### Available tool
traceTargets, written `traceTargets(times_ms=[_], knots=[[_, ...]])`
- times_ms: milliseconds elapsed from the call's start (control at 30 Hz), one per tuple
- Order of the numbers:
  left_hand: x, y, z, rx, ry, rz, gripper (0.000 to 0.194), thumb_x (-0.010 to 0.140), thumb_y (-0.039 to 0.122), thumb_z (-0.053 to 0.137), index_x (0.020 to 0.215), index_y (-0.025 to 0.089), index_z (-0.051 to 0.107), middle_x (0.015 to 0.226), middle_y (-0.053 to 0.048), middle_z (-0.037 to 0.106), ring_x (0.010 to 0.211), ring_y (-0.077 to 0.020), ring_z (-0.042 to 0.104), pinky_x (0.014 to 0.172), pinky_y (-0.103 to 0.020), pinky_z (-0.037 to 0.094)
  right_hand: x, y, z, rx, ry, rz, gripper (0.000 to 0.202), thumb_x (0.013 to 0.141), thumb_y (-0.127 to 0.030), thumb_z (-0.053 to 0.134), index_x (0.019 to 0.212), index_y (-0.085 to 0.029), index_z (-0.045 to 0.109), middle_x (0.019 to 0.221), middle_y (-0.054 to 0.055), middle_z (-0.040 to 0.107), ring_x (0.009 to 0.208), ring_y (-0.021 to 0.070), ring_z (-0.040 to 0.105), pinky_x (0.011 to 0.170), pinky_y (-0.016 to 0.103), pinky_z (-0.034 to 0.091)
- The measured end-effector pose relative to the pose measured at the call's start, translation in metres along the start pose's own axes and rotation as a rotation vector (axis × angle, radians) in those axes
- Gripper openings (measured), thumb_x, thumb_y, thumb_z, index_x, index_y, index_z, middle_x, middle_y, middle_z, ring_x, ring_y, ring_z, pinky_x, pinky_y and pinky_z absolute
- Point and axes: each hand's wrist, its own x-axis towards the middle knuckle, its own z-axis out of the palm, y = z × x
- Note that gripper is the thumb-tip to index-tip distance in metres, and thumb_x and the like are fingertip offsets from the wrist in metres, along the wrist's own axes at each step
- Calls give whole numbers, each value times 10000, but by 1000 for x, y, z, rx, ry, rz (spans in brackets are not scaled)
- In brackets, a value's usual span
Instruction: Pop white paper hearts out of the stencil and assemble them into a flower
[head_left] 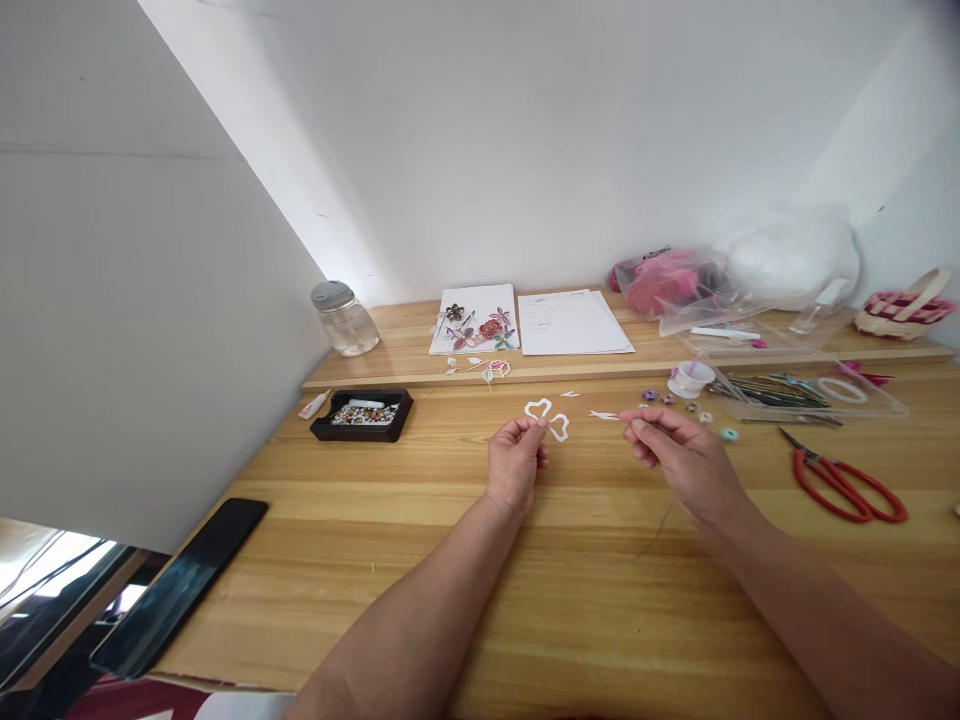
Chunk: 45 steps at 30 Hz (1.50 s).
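My left hand [516,465] is closed, pinching a white cut-out outline [559,428] with two open, heart-like loops between thumb and forefinger. To its right, my right hand [679,455] is also closed in a pinch. Small white pointed slips [602,414] show just at its fingertips; whether they are held or lie on the table behind, I cannot tell. A fine dark strand [658,530] shows below that hand. Another small white slip [570,394] lies beyond my hands. Small petal-shaped pieces [495,371] lie at the raised shelf's edge.
Red-handled scissors [844,485] lie at right, near a clear tray [892,404] of tools and a white spool [691,380]. A black bead box [401,415], a lidded jar [349,325] and a phone [184,590] are at left. Paper sheets [574,325] lie behind.
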Motion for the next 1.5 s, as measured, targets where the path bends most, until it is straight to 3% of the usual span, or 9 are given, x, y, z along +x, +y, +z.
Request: traceTargets(times_ms=[167,233,533,800,1100,1500], knots=[[0,-4,-1,321,-97,205,344,700,463,771,742,149,635,609,30,522,541,-75,427,528,-210,333,1,0,-1,-1,-6,-10,320,762,-450,738,932,-179,722,751,21,619,589,93,500,515,225,377],[-1,-5,-1,362,-117,228,328,711,446,765,741,141,649,655,16,548,572,-75,430,554,-210,335,1,0,-1,-13,-17,-2,322,768,-457,730,935,-182,718,752,17,615,593,94,501,518,226,376],[-11,-4,4,233,-210,63,375,703,479,784,731,146,614,593,35,503,527,-69,381,520,-215,295,-9,-7,10,-193,-204,-56,402,735,-522,747,938,-179,701,687,2,572,575,110,454,495,252,348],[-18,-1,8,187,-193,-10,406,644,496,815,715,151,612,600,27,519,532,-76,428,488,-201,348,-11,-2,12,-212,-229,-95,339,769,-488,721,893,-173,699,723,16,622,597,118,491,559,267,396],[-16,-5,8,179,-193,-44,404,652,495,804,747,157,604,539,30,530,447,-62,392,407,-193,249,-9,10,12,-258,-248,-71,305,795,-473,692,887,-182,700,785,33,674,631,137,554,600,276,457],[-8,-1,4,112,-82,-37,414,590,464,840,742,163,599,581,34,528,483,-60,410,418,-193,189,-12,9,11,-564,-199,-121,221,813,-409,636,827,-204,717,772,34,728,649,177,613,634,306,462]])
